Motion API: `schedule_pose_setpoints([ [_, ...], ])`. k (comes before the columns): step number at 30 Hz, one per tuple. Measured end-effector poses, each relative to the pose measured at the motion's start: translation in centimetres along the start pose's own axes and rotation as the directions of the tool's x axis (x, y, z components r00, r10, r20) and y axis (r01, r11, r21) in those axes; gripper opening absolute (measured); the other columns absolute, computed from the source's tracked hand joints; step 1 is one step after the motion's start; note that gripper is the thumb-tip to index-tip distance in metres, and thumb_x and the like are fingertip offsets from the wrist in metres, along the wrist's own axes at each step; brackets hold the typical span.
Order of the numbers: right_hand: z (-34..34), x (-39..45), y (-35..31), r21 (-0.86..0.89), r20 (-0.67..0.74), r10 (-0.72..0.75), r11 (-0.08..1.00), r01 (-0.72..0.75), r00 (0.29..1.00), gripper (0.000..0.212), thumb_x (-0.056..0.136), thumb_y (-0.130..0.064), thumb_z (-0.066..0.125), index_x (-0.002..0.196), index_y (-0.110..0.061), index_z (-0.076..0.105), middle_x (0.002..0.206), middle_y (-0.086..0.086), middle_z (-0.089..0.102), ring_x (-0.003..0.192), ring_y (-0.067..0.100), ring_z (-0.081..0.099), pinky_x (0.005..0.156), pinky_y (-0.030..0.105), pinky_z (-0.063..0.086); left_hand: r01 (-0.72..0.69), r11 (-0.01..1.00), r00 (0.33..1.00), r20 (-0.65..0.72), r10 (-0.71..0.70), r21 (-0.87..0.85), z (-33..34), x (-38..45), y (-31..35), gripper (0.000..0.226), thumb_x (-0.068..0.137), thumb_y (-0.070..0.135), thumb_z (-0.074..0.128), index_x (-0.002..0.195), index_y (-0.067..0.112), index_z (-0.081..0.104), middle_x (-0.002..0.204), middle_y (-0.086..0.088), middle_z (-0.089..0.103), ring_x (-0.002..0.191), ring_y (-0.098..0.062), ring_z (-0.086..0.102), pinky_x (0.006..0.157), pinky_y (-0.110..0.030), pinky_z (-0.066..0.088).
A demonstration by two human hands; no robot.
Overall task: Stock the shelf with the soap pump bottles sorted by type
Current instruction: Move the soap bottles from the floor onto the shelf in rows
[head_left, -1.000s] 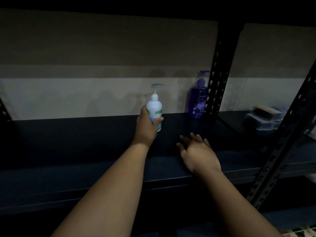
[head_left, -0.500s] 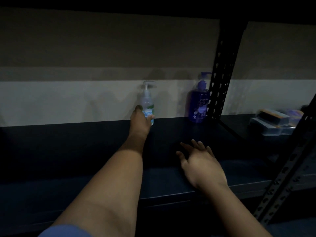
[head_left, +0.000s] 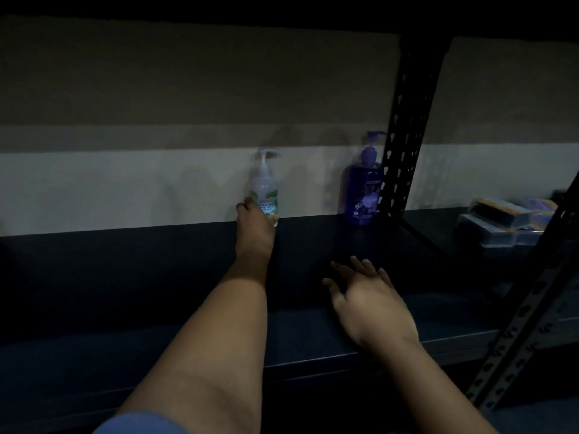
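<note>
Two pump bottles are stood upright at the back of the dark metal shelf (head_left: 156, 277): a clear mint hand-wash bottle (head_left: 264, 186), gripped low by the left hand (head_left: 255, 225), and a purple soap bottle (head_left: 365, 189), well apart, beside the perforated upright (head_left: 404, 136). Right hand (head_left: 368, 296): fingers spread loosely, nothing held, over the shelf front.

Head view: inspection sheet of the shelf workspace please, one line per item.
Surface: dark shelf, dimly lit.
Job's things: clear mint bottle upright at the back; purple bottle upright beside the upright post, apart from it.
Clutter: packaged items in the next bay to the right.
Grippers: left hand holds the clear mint bottle low down; right hand open over the shelf, holding nothing.
Cables: nothing seen.
Surroundings: pale wall behind.
</note>
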State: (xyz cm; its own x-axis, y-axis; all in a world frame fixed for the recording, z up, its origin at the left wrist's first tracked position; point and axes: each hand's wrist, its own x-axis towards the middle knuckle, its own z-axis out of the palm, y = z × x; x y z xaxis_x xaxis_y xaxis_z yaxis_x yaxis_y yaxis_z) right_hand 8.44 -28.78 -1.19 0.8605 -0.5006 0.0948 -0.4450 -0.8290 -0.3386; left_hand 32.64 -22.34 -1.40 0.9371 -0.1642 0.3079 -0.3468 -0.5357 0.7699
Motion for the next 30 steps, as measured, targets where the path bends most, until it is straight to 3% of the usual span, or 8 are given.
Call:
schedule_pose_setpoints([
  [17,0.4,0.1,0.3,0.007,-0.031,-0.018,1.000,0.018,0.999,0.052,0.107,-0.050,0.035,0.156,-0.033,0.036,0.169,0.001,0.023,0.157,0.021,0.013,0.128,0.036,0.006,0.000,0.998,0.999,-0.038,-0.003,-0.058,-0.3,-0.4,-0.1,0.067,0.092,0.016,0.078,0.145,-0.001,0.040,0.142,-0.020,0.044,0.130,-0.038,0.052,0.112,-0.047,0.045],
  [23,0.3,-0.1,-0.2,-0.018,-0.085,0.002,1.000,-0.004,0.996,0.047,0.105,-0.050,0.042,0.142,-0.025,0.055,0.155,0.003,0.047,0.149,0.025,0.033,0.124,0.038,0.021,0.021,0.994,0.997,-0.073,-0.029,-0.109,-2.1,-2.7,-0.4,0.069,0.082,0.005,0.084,0.137,-0.006,0.044,0.142,-0.026,0.046,0.133,-0.041,0.047,0.109,-0.038,0.038],
  [25,0.4,-0.4,-0.4,-0.005,-0.129,0.038,0.999,-0.039,0.991,0.043,0.102,-0.052,0.047,0.130,-0.025,0.065,0.139,0.003,0.059,0.136,0.027,0.047,0.116,0.041,0.038,0.013,0.994,0.998,-0.066,-0.020,-0.112,-2.9,-4.6,-0.5,0.071,0.085,0.005,0.082,0.143,-0.007,0.043,0.144,-0.027,0.047,0.136,-0.040,0.046,0.108,-0.035,0.037],
  [27,0.2,-1.2,-0.8,0.026,-0.172,0.090,0.996,-0.087,0.981,0.042,0.099,-0.055,0.052,0.118,-0.023,0.071,0.123,0.005,0.065,0.118,0.029,0.059,0.095,0.041,0.054,-0.005,0.992,0.999,-0.042,-0.001,-0.124,-3.5,-6.7,-0.5,0.066,0.085,0.006,0.082,0.141,-0.005,0.047,0.141,-0.025,0.052,0.133,-0.039,0.051,0.108,-0.037,0.041],
  [30,-0.4,-2.8,-1.2,0.057,-0.188,0.142,0.989,-0.133,0.972,0.043,0.098,-0.054,0.057,0.110,-0.017,0.075,0.109,0.010,0.069,0.100,0.032,0.067,0.077,0.037,0.056,-0.012,0.988,0.997,0.071,0.023,-0.152,-4.5,-10.4,-0.1,0.060,0.083,0.012,0.085,0.135,0.002,0.056,0.131,-0.019,0.063,0.121,-0.034,0.063,0.103,-0.038,0.052],
])
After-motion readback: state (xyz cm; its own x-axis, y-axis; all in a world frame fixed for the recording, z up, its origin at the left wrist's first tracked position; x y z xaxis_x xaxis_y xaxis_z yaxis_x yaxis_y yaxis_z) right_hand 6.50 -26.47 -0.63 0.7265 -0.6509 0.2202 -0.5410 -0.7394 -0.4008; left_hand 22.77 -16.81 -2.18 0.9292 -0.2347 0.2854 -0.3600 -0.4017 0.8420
